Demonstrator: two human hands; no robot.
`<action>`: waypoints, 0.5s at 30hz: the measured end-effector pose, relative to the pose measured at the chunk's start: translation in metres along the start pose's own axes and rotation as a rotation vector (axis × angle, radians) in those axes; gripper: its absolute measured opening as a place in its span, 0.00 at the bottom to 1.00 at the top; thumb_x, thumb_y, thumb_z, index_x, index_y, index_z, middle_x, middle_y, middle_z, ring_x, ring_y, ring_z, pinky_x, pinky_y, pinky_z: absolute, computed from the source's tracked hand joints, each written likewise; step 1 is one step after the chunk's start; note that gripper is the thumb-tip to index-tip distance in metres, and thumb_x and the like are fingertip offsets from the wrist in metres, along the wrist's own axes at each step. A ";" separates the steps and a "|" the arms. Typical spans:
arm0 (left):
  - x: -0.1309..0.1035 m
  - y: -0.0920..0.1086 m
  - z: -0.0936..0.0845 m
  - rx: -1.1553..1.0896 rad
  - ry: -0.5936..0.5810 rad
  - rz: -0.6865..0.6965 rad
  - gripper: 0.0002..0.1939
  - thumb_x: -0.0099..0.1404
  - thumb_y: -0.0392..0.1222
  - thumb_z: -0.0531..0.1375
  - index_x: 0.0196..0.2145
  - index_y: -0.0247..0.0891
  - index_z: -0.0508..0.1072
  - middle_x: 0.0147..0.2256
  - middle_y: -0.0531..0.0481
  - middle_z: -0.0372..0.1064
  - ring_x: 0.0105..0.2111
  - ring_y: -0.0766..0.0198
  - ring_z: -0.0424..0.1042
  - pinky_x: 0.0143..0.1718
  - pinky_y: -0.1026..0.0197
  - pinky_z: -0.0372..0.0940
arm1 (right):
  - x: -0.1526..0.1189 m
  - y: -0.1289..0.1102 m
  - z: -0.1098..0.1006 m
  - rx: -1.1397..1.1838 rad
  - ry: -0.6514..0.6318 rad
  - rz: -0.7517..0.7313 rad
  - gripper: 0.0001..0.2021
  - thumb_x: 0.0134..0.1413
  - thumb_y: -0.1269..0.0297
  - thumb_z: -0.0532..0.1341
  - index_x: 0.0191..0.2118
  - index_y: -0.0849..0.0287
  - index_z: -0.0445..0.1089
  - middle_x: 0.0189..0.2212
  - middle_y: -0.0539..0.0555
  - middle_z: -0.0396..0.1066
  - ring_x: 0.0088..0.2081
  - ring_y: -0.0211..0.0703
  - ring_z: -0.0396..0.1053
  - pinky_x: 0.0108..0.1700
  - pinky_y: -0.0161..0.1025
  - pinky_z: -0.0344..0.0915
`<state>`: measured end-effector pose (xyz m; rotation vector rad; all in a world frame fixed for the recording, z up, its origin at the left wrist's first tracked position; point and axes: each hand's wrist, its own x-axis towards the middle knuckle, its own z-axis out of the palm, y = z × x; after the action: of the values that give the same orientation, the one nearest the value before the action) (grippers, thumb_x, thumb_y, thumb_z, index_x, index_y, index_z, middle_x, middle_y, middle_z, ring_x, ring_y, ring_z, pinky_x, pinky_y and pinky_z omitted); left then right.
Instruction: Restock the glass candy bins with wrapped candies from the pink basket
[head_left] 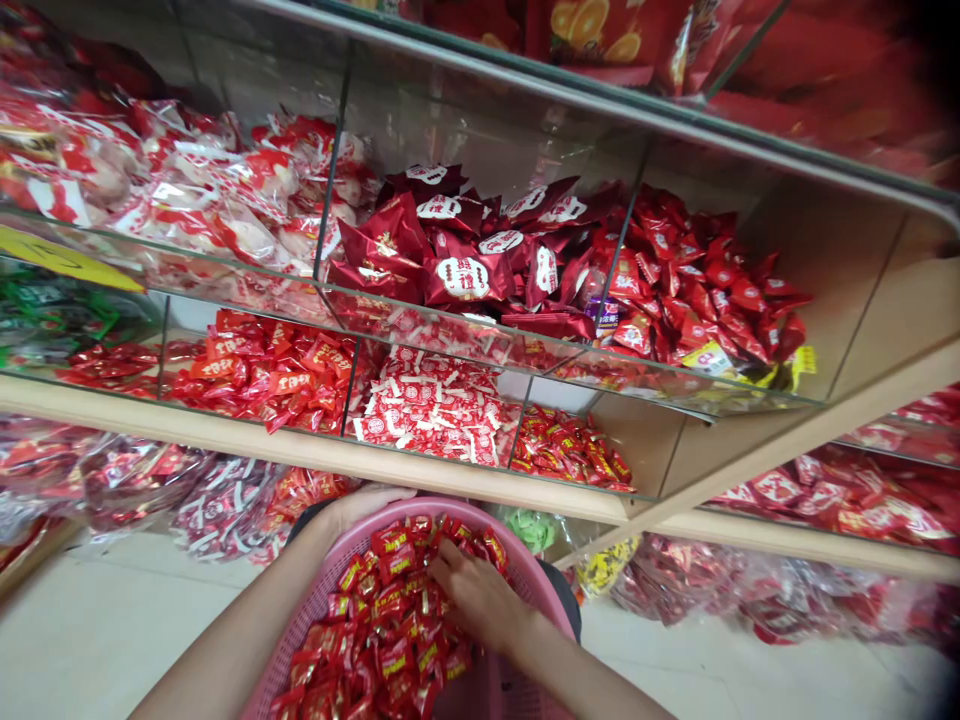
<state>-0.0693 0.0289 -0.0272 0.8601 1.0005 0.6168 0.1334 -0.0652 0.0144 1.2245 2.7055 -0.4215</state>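
A pink plastic basket (556, 588), filled with red-wrapped candies (394, 655), is tipped toward me below the shelves. My left hand (366, 507) is closed at the basket's far left rim, its fingers partly hidden by the rim. Among the candies near the far side is my right hand (474, 592), fingers curled down on them; the fingertips are hidden. Straight above the basket, a shelf compartment holds similar red and yellow wrapped candies (570, 447).
A wooden shelf edge (450, 468) runs just beyond the basket. Glass dividers split the shelves into compartments of red-and-white packets (442, 405), orange-red packets (262, 370) and dark red pouches (465, 250). Plastic bags of sweets (675, 580) lie on the tiled floor (150, 610) under the shelf.
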 end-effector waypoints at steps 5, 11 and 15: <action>-0.001 0.001 0.001 -0.007 0.018 -0.027 0.21 0.44 0.46 0.67 0.37 0.35 0.75 0.37 0.47 0.76 0.41 0.53 0.72 0.44 0.57 0.66 | -0.004 0.003 -0.003 0.060 0.005 0.015 0.17 0.46 0.71 0.59 0.45 0.59 0.62 0.50 0.58 0.61 0.44 0.47 0.67 0.41 0.39 0.66; 0.003 -0.004 -0.002 -0.008 -0.024 -0.041 0.19 0.46 0.47 0.66 0.36 0.34 0.75 0.36 0.47 0.76 0.41 0.53 0.72 0.47 0.57 0.64 | 0.001 0.005 -0.011 0.128 0.059 0.047 0.15 0.48 0.70 0.58 0.45 0.59 0.62 0.47 0.57 0.62 0.46 0.46 0.65 0.44 0.40 0.64; 0.003 -0.003 -0.003 0.034 -0.017 0.052 0.22 0.46 0.47 0.66 0.38 0.34 0.75 0.38 0.47 0.75 0.43 0.54 0.71 0.50 0.57 0.61 | 0.008 0.004 -0.006 0.135 0.096 0.079 0.17 0.48 0.68 0.60 0.46 0.58 0.61 0.49 0.57 0.61 0.44 0.47 0.67 0.42 0.41 0.66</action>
<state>-0.0711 0.0307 -0.0319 0.9227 0.9782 0.6373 0.1309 -0.0556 0.0178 1.4164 2.7354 -0.5568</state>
